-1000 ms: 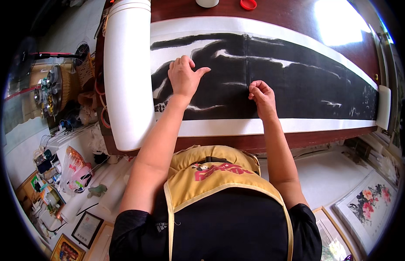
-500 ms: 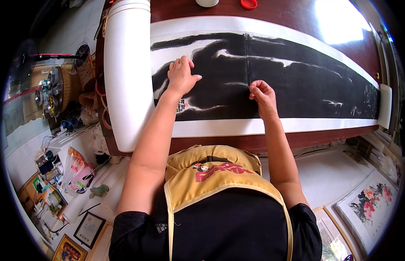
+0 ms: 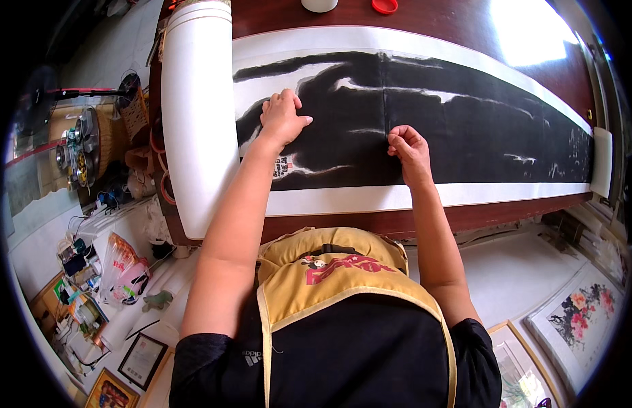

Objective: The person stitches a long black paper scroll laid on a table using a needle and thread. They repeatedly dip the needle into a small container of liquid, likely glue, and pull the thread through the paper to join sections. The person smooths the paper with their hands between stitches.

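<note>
A long black ink painting point(image 3: 459, 143) with white streaks and a white border lies across the table, partly unrolled. A thick white roll point(image 3: 197, 115) stands at its left end. My left hand point(image 3: 283, 121) rests on the dark paper near that roll, its fingers bent downward and the thumb apart, with nothing seen in it. Beside a vertical crease in the middle of the painting, my right hand point(image 3: 410, 151) is closed in a pinch. What its fingertips hold is too small to make out. A patch of writing with a red seal point(image 3: 283, 166) shows below my left hand.
The dark red table point(image 3: 425, 20) carries a white container point(image 3: 320, 5) and a red lid point(image 3: 384, 5) at the far edge. A smaller white roll point(image 3: 601, 163) sits at the right end. Bags, frames and a flower painting point(image 3: 581, 316) lie around the table's near side.
The view has shifted very slightly. Both hands keep nearly the same place and pose on the painting.
</note>
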### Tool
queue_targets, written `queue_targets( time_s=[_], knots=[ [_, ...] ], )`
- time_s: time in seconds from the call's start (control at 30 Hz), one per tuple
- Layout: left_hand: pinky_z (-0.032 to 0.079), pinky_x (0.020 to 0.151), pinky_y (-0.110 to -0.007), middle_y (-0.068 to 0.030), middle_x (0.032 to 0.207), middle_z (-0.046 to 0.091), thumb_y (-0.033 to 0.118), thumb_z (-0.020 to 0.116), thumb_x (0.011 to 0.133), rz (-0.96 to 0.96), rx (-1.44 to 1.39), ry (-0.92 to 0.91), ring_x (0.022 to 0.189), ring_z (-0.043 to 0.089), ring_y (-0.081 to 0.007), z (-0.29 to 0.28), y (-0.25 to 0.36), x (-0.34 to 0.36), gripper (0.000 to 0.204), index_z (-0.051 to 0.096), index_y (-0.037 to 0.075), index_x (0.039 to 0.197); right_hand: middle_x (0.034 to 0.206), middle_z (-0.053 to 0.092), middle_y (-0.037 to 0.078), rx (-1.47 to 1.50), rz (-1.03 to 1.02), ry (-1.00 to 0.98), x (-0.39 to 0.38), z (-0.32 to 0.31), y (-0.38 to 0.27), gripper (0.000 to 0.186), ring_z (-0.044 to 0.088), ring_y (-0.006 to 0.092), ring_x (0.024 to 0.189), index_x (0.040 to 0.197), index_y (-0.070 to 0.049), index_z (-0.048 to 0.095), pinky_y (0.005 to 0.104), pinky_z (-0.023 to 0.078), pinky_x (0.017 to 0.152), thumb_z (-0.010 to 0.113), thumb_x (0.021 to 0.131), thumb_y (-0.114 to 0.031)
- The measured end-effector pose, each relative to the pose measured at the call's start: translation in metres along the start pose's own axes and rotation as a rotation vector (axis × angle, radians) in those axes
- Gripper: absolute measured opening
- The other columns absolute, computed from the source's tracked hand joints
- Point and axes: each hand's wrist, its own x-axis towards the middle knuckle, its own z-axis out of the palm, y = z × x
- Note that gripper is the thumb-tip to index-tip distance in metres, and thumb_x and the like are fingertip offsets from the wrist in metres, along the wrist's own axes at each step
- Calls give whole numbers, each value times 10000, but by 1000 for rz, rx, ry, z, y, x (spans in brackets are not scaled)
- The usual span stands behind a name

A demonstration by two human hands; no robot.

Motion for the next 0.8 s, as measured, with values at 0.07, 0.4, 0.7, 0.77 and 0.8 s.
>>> queue_targets(
  time_s=[0.07, 0.4, 0.7, 0.77, 0.8],
  knots=[
    [412, 1032, -478, -110, 1217, 568, 248, 871, 758, -16, -41, -34, 1204, 506, -334, -2, 0, 1, 460, 553, 139, 1072, 823, 619, -26, -3, 2, 5, 1, -1, 0, 56, 564, 67, 712, 939, -57, 649, 222, 475, 695, 699, 928, -82],
    [414, 1010, -449, -116, 1173, 574, 242, 874, 743, -65, 57, 16, 1173, 493, -342, 0, 16, -3, 450, 546, 123, 1027, 818, 618, -36, -44, -11, -16, 1, 2, 1, 50, 555, 49, 714, 934, -55, 651, 205, 461, 680, 697, 935, -75],
    [470, 859, -398, -95, 973, 595, 93, 793, 774, 156, -199, 67, 950, 549, -263, 6, -26, 11, 262, 604, 68, 955, 1286, 677, 139, -733, -369, -381, 4, 81, 2, 162, 675, 178, 732, 959, -10, 611, 297, 552, 700, 669, 811, 23],
    [476, 825, -389, -91, 938, 591, 72, 779, 775, 173, -239, 86, 900, 551, -252, 8, -27, 12, 235, 613, 61, 941, 1326, 657, 139, -797, -399, -385, 13, 88, 0, 155, 685, 196, 742, 944, -23, 603, 310, 556, 701, 672, 809, 9],
    [476, 828, -391, -91, 940, 590, 74, 779, 775, 178, -218, 96, 905, 551, -254, 9, -26, 12, 237, 612, 62, 944, 1346, 647, 138, -829, -414, -388, 15, 91, -1, 152, 689, 205, 747, 937, -30, 599, 317, 558, 701, 674, 809, 1]
  ],
)
